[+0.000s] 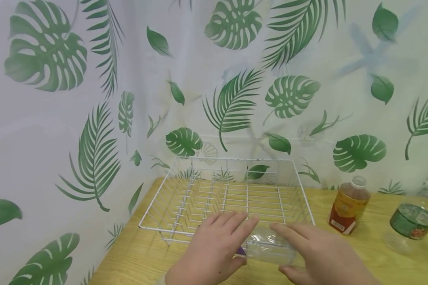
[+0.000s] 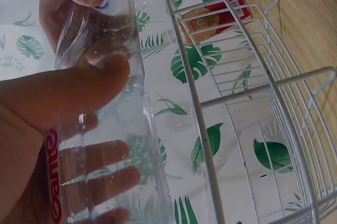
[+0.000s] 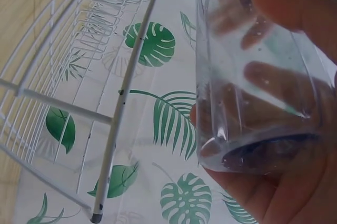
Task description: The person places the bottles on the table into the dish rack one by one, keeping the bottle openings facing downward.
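A clear plastic bottle (image 1: 269,246) lies sideways between my two hands, at the near side of a white wire rack. My left hand (image 1: 214,247) grips it from the left; the left wrist view shows the thumb across the front of the bottle (image 2: 118,124) and the fingers behind it. Red lettering (image 2: 52,176) runs along one side of the bottle there. My right hand (image 1: 317,253) holds the other end, with thumb and fingers (image 3: 284,11) wrapped around the bottle (image 3: 231,129) near its base.
The white wire rack (image 1: 247,194) stands on the wooden table (image 1: 125,253) against a leaf-patterned sheet (image 1: 185,114). To its right are a bottle with an orange and red label (image 1: 347,208) and a clear bottle with a green label (image 1: 410,221).
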The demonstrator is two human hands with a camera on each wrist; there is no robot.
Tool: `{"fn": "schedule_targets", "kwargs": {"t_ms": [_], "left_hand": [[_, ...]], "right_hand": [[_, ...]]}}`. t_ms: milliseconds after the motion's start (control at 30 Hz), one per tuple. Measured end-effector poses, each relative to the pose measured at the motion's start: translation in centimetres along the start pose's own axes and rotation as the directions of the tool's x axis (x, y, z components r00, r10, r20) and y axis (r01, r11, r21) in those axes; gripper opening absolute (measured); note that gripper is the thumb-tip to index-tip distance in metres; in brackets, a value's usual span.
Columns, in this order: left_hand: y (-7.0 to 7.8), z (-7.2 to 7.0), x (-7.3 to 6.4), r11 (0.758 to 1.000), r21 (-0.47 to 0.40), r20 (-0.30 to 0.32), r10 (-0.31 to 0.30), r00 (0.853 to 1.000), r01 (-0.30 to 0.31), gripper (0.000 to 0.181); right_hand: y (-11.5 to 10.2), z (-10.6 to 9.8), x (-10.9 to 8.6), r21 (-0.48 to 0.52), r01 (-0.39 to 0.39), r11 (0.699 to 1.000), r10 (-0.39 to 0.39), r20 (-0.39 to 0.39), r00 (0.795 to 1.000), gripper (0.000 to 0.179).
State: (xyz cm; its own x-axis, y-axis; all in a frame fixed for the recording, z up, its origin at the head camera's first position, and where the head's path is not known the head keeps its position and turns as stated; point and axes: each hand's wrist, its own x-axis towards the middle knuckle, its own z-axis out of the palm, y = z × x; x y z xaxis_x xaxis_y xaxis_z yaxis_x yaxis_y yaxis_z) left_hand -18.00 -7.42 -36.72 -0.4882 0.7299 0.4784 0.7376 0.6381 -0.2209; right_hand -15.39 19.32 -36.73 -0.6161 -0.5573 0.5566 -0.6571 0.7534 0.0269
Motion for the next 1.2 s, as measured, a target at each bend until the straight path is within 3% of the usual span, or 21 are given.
{"fn": "schedule_targets", "kwargs": {"t_ms": [167,300,667,833,1000,1100,1200], "left_hand": [[0.5,0.0,0.0,0.998,0.055,0.063,-0.010,0.998,0.007,0.078],[0.8,0.1,0.0,0.997,0.077,0.115,-0.014,0.993,0.005,0.074],[0.8,0.6,0.0,0.995,0.098,0.120,0.000,0.993,-0.012,0.073],[0.6,1.0,0.1,0.998,0.062,0.122,-0.006,0.992,-0.001,0.073],[0.3,1.3,0.0,1.000,-0.008,0.080,-0.017,0.997,0.018,0.072],[0.1,1.2,0.0,0.995,-0.090,0.059,-0.032,0.998,0.037,0.072],[-0.2,0.9,0.0,0.978,-0.197,0.078,-0.061,0.995,0.075,0.069]], "right_hand": [[-0.1,0.1,0.2,0.006,0.066,0.998,-0.066,-0.065,0.996,0.080],[-0.1,0.2,0.2,0.002,0.079,0.997,-0.079,-0.064,0.995,0.080],[-0.2,0.4,0.1,-0.002,0.055,0.998,-0.055,-0.015,0.998,0.079],[0.1,0.4,-0.1,0.025,0.051,0.998,-0.051,0.008,0.999,0.078],[0.4,-0.3,-0.2,0.094,0.003,0.996,-0.007,0.043,0.999,0.073],[0.5,-1.0,-0.2,0.127,-0.043,0.991,0.039,0.037,0.999,0.073],[0.7,-1.9,-0.3,0.152,-0.081,0.985,0.080,0.014,0.997,0.082]]}}
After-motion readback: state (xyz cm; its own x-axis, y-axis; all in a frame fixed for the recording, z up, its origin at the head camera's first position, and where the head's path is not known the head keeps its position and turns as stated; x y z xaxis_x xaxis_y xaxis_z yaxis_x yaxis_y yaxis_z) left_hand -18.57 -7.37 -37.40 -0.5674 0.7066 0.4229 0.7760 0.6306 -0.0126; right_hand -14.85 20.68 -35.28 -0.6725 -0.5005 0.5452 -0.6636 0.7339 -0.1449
